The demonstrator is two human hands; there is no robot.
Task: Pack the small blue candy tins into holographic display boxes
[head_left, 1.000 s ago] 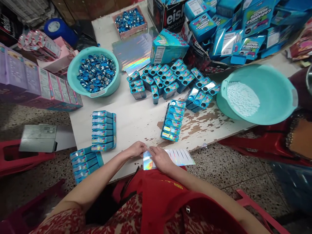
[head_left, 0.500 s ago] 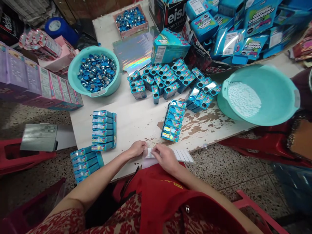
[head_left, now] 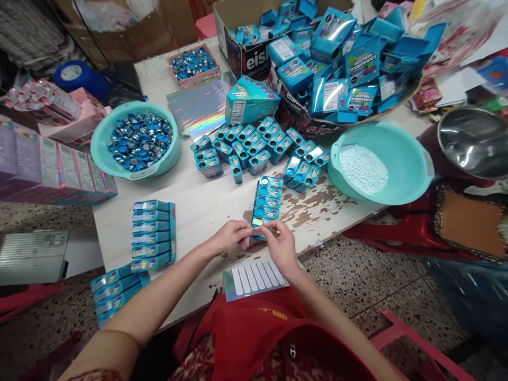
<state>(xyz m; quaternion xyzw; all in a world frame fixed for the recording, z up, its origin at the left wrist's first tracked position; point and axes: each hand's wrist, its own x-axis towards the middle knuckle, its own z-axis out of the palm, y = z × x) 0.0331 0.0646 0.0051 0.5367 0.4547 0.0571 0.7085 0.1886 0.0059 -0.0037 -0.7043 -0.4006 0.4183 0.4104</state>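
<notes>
My left hand (head_left: 234,235) and my right hand (head_left: 280,239) meet fingertip to fingertip over the near end of a row of small blue candy boxes (head_left: 270,201). Both are closed in a pinch on what looks like a thin sticker strip, mostly hidden by the fingers. Below them, at the table's front edge, lies a shiny sticker sheet (head_left: 257,278) with several white strips. The far boxes in the row show round tops; the nearest ones carry a shiny band and are partly covered by my hands.
More blue boxes with round holes (head_left: 254,143) stand mid-table. Stacked boxes (head_left: 153,233) are at left. A turquoise basin (head_left: 137,172) holds blue caps; another basin (head_left: 408,159) holds white pellets. A carton (head_left: 254,61) overflows with blue packs. A holographic sheet (head_left: 198,108) lies behind.
Both hands have moved off the sticker sheet and forward to the near end of the box row. The sheet now lies uncovered. The camera view has shifted.
</notes>
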